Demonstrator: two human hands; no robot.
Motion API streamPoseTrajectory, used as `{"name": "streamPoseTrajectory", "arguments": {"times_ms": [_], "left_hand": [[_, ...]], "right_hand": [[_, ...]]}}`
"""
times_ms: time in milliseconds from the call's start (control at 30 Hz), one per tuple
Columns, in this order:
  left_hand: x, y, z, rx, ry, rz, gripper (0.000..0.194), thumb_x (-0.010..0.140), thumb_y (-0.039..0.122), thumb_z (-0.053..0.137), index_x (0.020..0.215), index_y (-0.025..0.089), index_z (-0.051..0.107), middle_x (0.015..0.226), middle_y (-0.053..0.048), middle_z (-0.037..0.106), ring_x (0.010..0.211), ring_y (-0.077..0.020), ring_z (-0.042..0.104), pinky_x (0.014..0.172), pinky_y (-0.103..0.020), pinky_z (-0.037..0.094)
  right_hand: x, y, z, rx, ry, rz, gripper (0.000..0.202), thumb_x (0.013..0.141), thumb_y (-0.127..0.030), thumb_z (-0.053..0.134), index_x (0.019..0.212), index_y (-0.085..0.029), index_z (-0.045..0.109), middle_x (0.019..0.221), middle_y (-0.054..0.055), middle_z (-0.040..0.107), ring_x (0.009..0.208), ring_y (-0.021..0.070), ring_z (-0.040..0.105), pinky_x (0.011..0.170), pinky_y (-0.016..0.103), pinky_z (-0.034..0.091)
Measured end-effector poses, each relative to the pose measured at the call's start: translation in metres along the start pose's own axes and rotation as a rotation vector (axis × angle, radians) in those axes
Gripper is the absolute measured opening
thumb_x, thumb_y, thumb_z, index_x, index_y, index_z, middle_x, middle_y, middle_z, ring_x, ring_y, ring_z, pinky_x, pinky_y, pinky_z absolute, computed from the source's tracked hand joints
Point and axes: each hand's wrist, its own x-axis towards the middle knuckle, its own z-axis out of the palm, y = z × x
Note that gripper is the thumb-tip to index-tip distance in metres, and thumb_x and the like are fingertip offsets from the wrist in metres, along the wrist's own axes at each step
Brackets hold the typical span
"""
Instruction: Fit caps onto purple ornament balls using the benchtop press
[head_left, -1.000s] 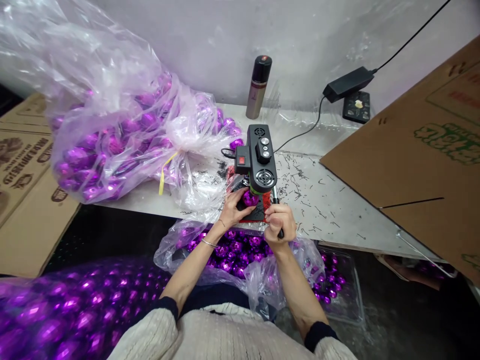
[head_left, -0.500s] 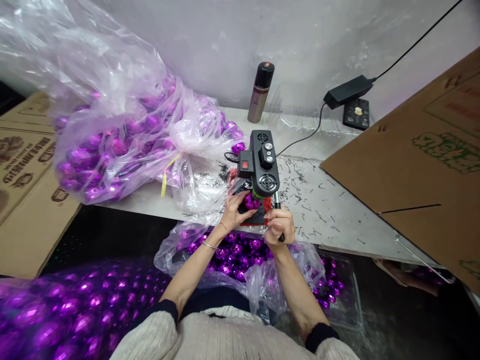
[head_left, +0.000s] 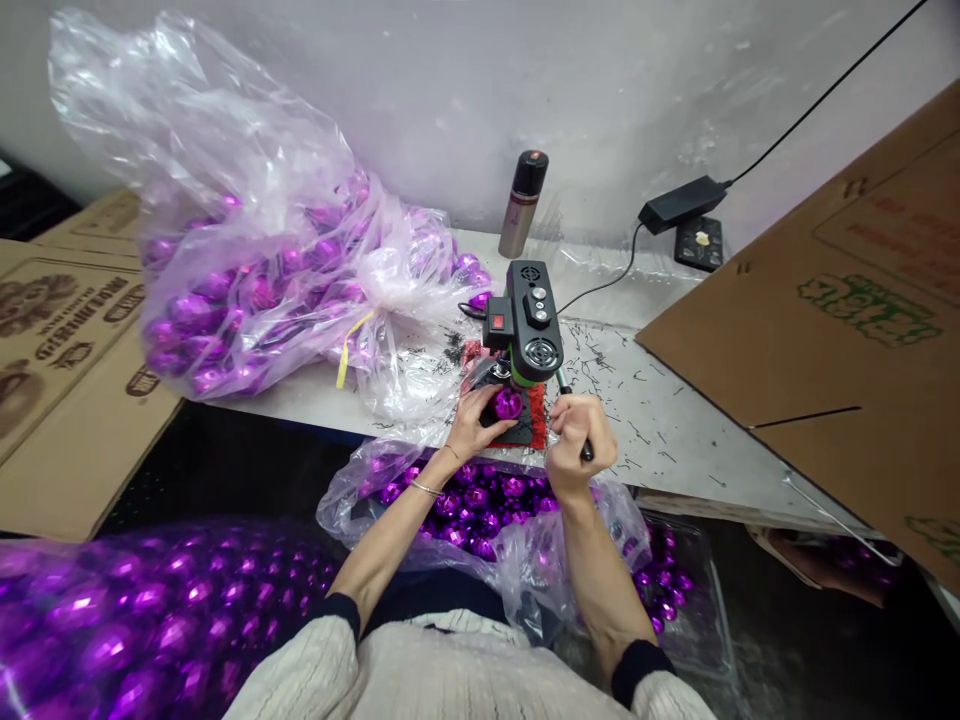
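Note:
My left hand (head_left: 474, 424) is closed around a shiny purple bauble (head_left: 508, 403), with thumb and fingers at its sides. The bauble sits under the head of a small black bench press (head_left: 534, 325), which has a red switch and a green ring. My right hand (head_left: 582, 440) grips the black-ended lever (head_left: 564, 385) on the press's right side. Under the press lies a red mat (head_left: 538, 425). Just below the table edge, an open plastic bag holds many purple baubles (head_left: 476, 500).
A large clear bag of purple baubles (head_left: 247, 290) lies on the table's left. Behind the press stands a spray can (head_left: 523, 205). A black power adapter (head_left: 684, 204) and a phone (head_left: 698, 243) are at the back. Cardboard boxes (head_left: 825, 300) flank both sides. Black bits litter the tabletop (head_left: 660, 420).
My right hand has swung the lever outward to the right. A gap now shows between the press head and the bauble, which my left hand still holds. The view has shifted slightly.

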Motion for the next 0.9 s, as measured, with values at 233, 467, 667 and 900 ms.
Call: {"name": "streamPoseTrajectory", "arguments": {"times_ms": [233,467,667,900], "left_hand": [[-0.085,0.034,-0.034,0.124,-0.094,0.243,0.067,0.086,0.05,0.077,0.142,0.02,0.054,0.128,-0.017,0.069,0.12,-0.0291,0.068,0.099,-0.047,0.059],[-0.049,0.002,-0.06,0.288,0.053,0.143,0.038,0.104,0.03,0.049,0.136,0.014,0.06,0.124,-0.018,0.071,0.119,-0.0278,0.069,0.1,-0.049,0.059],[0.034,-0.039,-0.103,0.487,0.31,-0.176,0.035,0.098,0.028,0.052,0.125,0.012,0.068,0.131,-0.022,0.069,0.129,-0.035,0.063,0.112,-0.059,0.048],[0.008,-0.028,-0.144,0.45,0.744,-0.101,0.035,0.099,0.043,0.057,0.12,0.016,0.066,0.116,-0.016,0.07,0.114,-0.027,0.068,0.104,-0.046,0.054]], "right_hand": [[0.004,-0.003,-0.006,0.005,-0.074,-0.021,0.029,0.098,-0.017,0.047,0.07,-0.023,0.054,0.066,0.0,0.059,0.066,0.0155,0.061,0.061,0.032,0.046],[-0.003,0.003,-0.002,0.024,-0.021,-0.043,0.031,0.098,-0.019,0.049,0.068,-0.023,0.054,0.06,-0.002,0.056,0.063,0.0158,0.063,0.06,0.032,0.047],[-0.008,0.005,-0.004,0.018,-0.016,-0.033,0.031,0.097,-0.02,0.05,0.067,-0.023,0.056,0.062,-0.001,0.057,0.063,0.0163,0.064,0.057,0.032,0.049],[-0.008,0.004,0.0,0.093,0.093,0.127,0.026,0.089,-0.037,0.069,0.111,-0.023,0.064,0.115,0.01,0.07,0.06,0.0125,0.065,0.053,0.031,0.056]]}}
